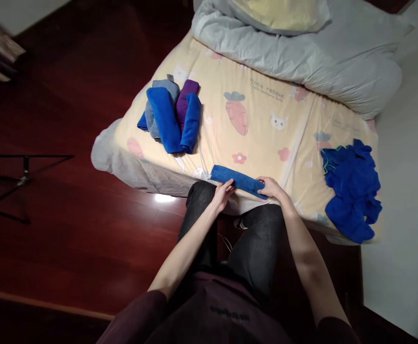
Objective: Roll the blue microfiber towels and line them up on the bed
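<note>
A blue cloth (243, 181), folded into a narrow strip, lies along the near edge of the bed (259, 138). My left hand (224, 193) is at its near side, left of the middle, with fingertips on the cloth. The strip's right end is between the thumb and fingers of my right hand (269, 187). Folded blue, grey and purple cloths (166, 119) lie in a group at the left of the bed. On the right, a loose, crumpled heap of blue cloths (354, 188) rests near the bed's edge.
A rolled grey quilt (284, 57) and a yellow pillow (288, 14) are at the far side of the bed. A black metal stand (24, 179) is on the dark red floor at left. A pale wall borders the right side.
</note>
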### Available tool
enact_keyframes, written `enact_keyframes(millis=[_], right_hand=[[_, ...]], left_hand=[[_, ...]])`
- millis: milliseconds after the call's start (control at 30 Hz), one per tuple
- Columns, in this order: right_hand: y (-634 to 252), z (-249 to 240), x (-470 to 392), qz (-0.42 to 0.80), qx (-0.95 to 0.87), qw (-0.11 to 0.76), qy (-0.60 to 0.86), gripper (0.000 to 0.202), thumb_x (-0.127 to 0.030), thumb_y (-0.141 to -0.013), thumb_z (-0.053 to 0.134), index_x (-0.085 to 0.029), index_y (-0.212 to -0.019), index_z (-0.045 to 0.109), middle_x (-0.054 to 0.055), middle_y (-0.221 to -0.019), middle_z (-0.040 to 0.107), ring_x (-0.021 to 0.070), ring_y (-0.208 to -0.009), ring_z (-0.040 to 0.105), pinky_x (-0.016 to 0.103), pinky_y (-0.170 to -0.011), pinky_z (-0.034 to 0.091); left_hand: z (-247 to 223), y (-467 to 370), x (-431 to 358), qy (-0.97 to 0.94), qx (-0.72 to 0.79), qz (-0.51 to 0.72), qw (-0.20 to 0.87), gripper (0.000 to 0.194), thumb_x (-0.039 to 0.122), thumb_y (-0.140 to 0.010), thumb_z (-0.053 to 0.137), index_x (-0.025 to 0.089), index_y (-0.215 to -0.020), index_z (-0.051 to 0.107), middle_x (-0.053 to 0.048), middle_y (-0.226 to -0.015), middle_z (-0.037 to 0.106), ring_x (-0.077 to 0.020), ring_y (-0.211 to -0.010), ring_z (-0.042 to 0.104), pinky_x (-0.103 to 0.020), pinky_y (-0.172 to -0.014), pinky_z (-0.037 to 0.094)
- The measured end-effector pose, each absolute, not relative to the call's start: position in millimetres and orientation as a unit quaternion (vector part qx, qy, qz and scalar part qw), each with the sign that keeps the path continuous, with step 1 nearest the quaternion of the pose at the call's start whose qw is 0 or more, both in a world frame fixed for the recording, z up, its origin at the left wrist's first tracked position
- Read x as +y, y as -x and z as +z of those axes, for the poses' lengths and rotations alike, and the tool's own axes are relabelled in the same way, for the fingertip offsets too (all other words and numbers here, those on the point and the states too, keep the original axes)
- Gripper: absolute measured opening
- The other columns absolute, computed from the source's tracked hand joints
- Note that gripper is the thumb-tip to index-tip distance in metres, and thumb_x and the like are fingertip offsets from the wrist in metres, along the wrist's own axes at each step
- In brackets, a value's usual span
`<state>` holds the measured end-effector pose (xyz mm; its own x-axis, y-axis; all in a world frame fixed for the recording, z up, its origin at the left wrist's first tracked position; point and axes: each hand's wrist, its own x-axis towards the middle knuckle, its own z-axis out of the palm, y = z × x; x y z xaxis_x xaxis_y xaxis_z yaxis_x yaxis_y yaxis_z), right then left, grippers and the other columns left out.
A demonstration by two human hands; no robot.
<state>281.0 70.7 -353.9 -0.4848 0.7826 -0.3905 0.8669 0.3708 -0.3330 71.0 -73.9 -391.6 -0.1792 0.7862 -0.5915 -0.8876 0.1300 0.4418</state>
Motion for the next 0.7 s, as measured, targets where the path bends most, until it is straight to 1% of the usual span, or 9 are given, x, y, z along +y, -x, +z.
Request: enact_keyframes(millis=[100,167,233,267,333,400,500,600,700], right_hand=[[-280,-345,60,-0.241,0.834,0.054,-0.493,0.051,-0.015,-0.065,0.077,-0.024,-0.115,0.079,0.005,-0.109,0.081,0.0286,-0.103,0.075,0.038,-0.093,0.06],[-278,-337,53,-0.254,0.842,0.019,-0.476,0.048,-0.017,-0.066,0.076,-0.021,-0.113,0.079,0.006,-0.106,0.08,0.0273,-0.098,0.075,0.037,-0.092,0.06],[-273,-330,46,-0.262,0.849,-0.025,-0.459,0.045,-0.019,-0.068,0.075,-0.019,-0.113,0.078,0.007,-0.106,0.079,0.0276,-0.098,0.074,0.037,-0.092,0.06],[-268,-327,44,-0.262,0.85,-0.047,-0.455,0.043,-0.02,-0.069,0.074,-0.018,-0.111,0.078,0.007,-0.107,0.079,0.0282,-0.098,0.074,0.038,-0.093,0.06],[-255,-325,40,-0.264,0.845,-0.085,-0.457,0.036,-0.021,-0.071,0.073,-0.016,-0.106,0.077,0.009,-0.106,0.078,0.0296,-0.097,0.073,0.041,-0.092,0.061],[-236,-326,38,-0.283,0.83,-0.119,-0.466,0.032,-0.021,-0.072,0.072,-0.015,-0.103,0.076,0.012,-0.105,0.078,0.0302,-0.095,0.074,0.042,-0.09,0.062],[-197,-329,37,-0.344,0.797,-0.17,-0.466,0.039,-0.021,-0.073,0.073,-0.014,-0.111,0.073,0.013,-0.106,0.08,0.0304,-0.095,0.076,0.043,-0.088,0.064],[-151,-334,40,-0.394,0.766,-0.222,-0.457,0.043,-0.024,-0.073,0.078,-0.015,-0.115,0.071,0.011,-0.108,0.08,0.0303,-0.095,0.077,0.047,-0.089,0.065],[-102,-336,51,-0.45,0.739,-0.27,-0.422,0.046,-0.035,-0.075,0.085,-0.016,-0.115,0.07,0.01,-0.11,0.079,0.0294,-0.098,0.077,0.047,-0.09,0.067]], left_hand=[[-374,-68,-61,0.026,0.399,0.673,0.623,0.05,0.04,-0.063,0.101,0.021,-0.093,0.066,0.0,-0.09,0.073,-0.0131,-0.082,0.07,-0.031,-0.091,0.057],[-359,-63,-52,-0.018,0.41,0.683,0.604,0.052,0.045,-0.064,0.101,0.021,-0.094,0.066,0.001,-0.087,0.072,-0.0143,-0.082,0.071,-0.031,-0.09,0.056],[-343,-55,-42,-0.08,0.414,0.695,0.582,0.053,0.049,-0.064,0.101,0.021,-0.094,0.067,0.0,-0.089,0.073,-0.017,-0.09,0.072,-0.032,-0.094,0.056],[-335,-49,-37,-0.117,0.409,0.701,0.572,0.055,0.05,-0.064,0.101,0.02,-0.097,0.069,-0.002,-0.095,0.075,-0.019,-0.097,0.073,-0.034,-0.097,0.056],[-321,-35,-25,-0.192,0.388,0.711,0.555,0.06,0.051,-0.064,0.101,0.02,-0.105,0.071,-0.005,-0.109,0.076,-0.0243,-0.113,0.072,-0.038,-0.105,0.054],[-310,-18,-11,-0.254,0.375,0.717,0.53,0.064,0.051,-0.065,0.101,0.019,-0.11,0.071,-0.007,-0.118,0.075,-0.0299,-0.125,0.069,-0.045,-0.113,0.051],[-303,11,11,-0.318,0.378,0.732,0.469,0.065,0.052,-0.07,0.098,0.019,-0.117,0.068,-0.007,-0.13,0.071,-0.0364,-0.139,0.061,-0.054,-0.119,0.047],[-306,47,33,-0.394,0.417,0.722,0.386,0.063,0.058,-0.081,0.089,0.02,-0.126,0.065,-0.006,-0.139,0.063,-0.0404,-0.146,0.054,-0.062,-0.118,0.047],[-317,87,56,-0.482,0.486,0.662,0.305,0.064,0.066,-0.093,0.073,0.019,-0.135,0.062,-0.005,-0.14,0.059,-0.0436,-0.146,0.054,-0.068,-0.112,0.048]])
